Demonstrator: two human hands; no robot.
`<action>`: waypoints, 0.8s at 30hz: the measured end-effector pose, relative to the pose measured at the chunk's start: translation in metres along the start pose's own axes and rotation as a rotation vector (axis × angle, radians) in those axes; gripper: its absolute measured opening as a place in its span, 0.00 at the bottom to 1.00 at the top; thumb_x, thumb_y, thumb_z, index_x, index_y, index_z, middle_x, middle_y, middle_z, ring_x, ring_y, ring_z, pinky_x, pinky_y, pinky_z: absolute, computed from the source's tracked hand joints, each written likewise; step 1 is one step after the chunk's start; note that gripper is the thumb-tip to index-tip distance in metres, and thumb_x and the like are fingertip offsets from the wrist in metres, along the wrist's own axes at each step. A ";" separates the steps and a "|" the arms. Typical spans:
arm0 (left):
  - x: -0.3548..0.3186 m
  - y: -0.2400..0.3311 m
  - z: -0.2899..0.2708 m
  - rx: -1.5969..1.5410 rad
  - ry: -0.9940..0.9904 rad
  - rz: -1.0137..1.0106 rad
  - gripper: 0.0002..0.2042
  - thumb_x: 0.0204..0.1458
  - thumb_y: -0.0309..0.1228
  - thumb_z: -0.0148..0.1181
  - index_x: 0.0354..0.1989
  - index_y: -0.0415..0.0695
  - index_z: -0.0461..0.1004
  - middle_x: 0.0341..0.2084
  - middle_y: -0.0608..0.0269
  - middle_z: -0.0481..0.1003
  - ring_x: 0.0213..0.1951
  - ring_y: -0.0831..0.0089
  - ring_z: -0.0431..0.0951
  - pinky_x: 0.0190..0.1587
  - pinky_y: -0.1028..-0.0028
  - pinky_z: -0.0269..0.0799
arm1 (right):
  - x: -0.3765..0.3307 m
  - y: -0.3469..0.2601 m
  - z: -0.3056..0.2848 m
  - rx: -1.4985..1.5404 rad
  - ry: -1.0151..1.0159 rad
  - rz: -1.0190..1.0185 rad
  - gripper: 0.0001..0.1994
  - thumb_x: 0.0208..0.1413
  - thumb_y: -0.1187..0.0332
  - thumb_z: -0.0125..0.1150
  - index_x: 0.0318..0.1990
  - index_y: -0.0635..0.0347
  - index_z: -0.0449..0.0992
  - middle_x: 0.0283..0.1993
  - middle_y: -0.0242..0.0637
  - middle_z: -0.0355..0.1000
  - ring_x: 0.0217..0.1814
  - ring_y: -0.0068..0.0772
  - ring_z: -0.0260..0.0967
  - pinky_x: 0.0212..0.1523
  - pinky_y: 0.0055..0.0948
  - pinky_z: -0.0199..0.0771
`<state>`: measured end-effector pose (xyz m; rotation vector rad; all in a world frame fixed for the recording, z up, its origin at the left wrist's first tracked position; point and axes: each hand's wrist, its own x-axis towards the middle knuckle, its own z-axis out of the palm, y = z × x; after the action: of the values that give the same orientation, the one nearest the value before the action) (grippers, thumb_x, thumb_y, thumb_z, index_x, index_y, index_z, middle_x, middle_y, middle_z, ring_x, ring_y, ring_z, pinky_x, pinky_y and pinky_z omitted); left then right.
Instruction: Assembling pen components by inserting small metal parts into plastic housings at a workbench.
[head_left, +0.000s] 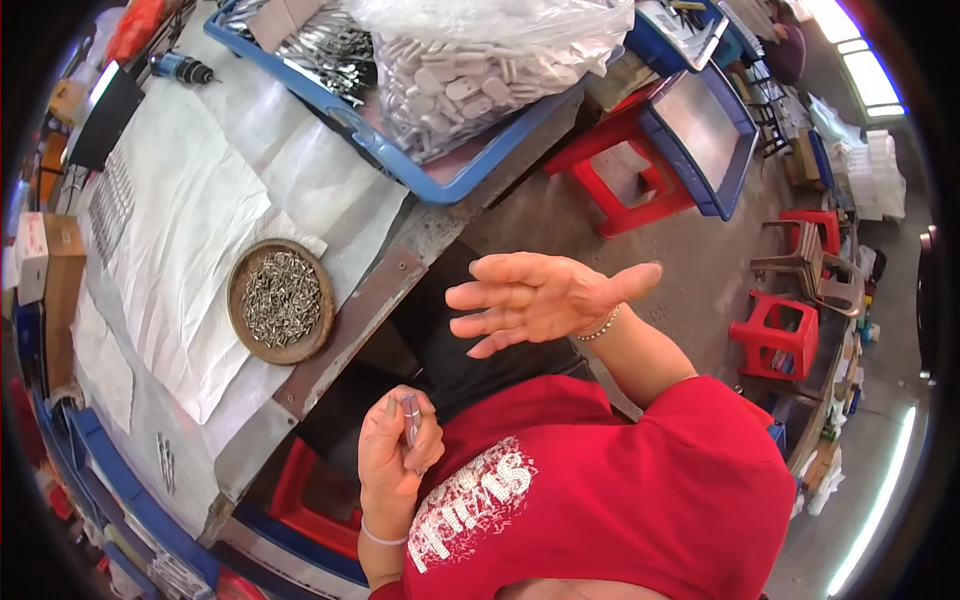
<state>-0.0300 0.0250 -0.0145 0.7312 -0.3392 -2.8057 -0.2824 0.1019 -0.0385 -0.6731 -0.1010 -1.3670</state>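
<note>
Head view: hands [560, 295] near white-sheeted worktable [350, 330], red stools [782, 314] at right.

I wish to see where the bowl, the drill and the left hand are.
Bowl [284, 355], head view: lower rim.
Drill [178, 67], head view: blue body.
Left hand [393, 453], head view: its middle.

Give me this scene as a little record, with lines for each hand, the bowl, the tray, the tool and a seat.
Left hand: closed around a small shiny thing, its kind unclear; the left hand is near the table edge
Right hand: right hand open, palm up, holding nothing
Bowl: round brown bowl with small metal pieces
Tray: blue tray bearing a clear bag of white pieces
Tool: drill, upper left
Seat: red stool, far right
</note>
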 end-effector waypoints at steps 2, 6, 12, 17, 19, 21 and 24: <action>0.001 -0.001 0.003 0.002 0.010 -0.002 0.16 0.58 0.40 0.46 0.35 0.37 0.67 0.10 0.65 0.61 0.09 0.85 0.52 0.12 0.83 0.45 | 0.000 -0.003 0.000 -0.030 0.028 0.008 0.70 0.19 0.26 0.58 0.66 0.64 0.31 0.70 0.53 0.31 0.71 0.52 0.32 0.65 0.48 0.42; 0.005 -0.001 0.006 -0.002 0.021 -0.023 0.16 0.59 0.41 0.45 0.35 0.37 0.67 0.10 0.65 0.62 0.09 0.84 0.52 0.13 0.83 0.45 | 0.003 -0.014 0.008 -0.130 0.200 0.048 0.64 0.29 0.29 0.59 0.66 0.64 0.34 0.69 0.53 0.37 0.70 0.49 0.40 0.65 0.46 0.44; 0.006 0.001 0.012 0.028 -0.005 -0.013 0.16 0.59 0.41 0.45 0.35 0.37 0.67 0.10 0.65 0.61 0.10 0.85 0.52 0.13 0.83 0.45 | 0.015 -0.040 0.030 -0.580 0.537 0.083 0.22 0.55 0.65 0.54 0.53 0.69 0.61 0.50 0.56 0.66 0.50 0.44 0.68 0.52 0.39 0.66; 0.003 0.000 0.012 0.047 -0.005 -0.039 0.16 0.58 0.41 0.46 0.35 0.38 0.68 0.10 0.66 0.60 0.09 0.84 0.52 0.13 0.83 0.45 | 0.036 -0.080 0.075 -1.227 0.871 -0.144 0.01 0.56 0.78 0.48 0.33 0.64 0.67 0.28 0.36 0.68 0.28 0.19 0.66 0.30 0.17 0.67; 0.005 -0.001 0.012 0.048 -0.026 -0.045 0.16 0.58 0.41 0.47 0.35 0.38 0.68 0.10 0.67 0.60 0.09 0.84 0.52 0.13 0.83 0.45 | 0.052 -0.099 0.092 -1.471 0.836 -0.335 0.04 0.56 0.79 0.47 0.38 0.64 0.67 0.32 0.34 0.68 0.33 0.19 0.66 0.34 0.17 0.67; 0.005 -0.003 0.015 0.057 -0.040 -0.048 0.16 0.58 0.41 0.47 0.35 0.38 0.68 0.10 0.67 0.60 0.10 0.84 0.52 0.13 0.83 0.46 | 0.065 -0.125 0.091 -1.785 0.772 -0.466 0.05 0.54 0.80 0.48 0.38 0.66 0.68 0.31 0.34 0.68 0.35 0.21 0.67 0.37 0.19 0.67; 0.004 -0.005 0.020 0.048 -0.037 -0.059 0.15 0.58 0.40 0.47 0.36 0.37 0.68 0.11 0.67 0.61 0.11 0.84 0.53 0.14 0.83 0.47 | 0.091 -0.163 0.090 -2.143 0.685 -0.442 0.06 0.50 0.81 0.51 0.36 0.67 0.71 0.33 0.37 0.72 0.37 0.25 0.69 0.41 0.22 0.67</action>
<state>-0.0444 0.0314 -0.0011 0.7109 -0.3990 -2.8785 -0.3838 0.0596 0.1370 -1.8414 2.1272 -1.6438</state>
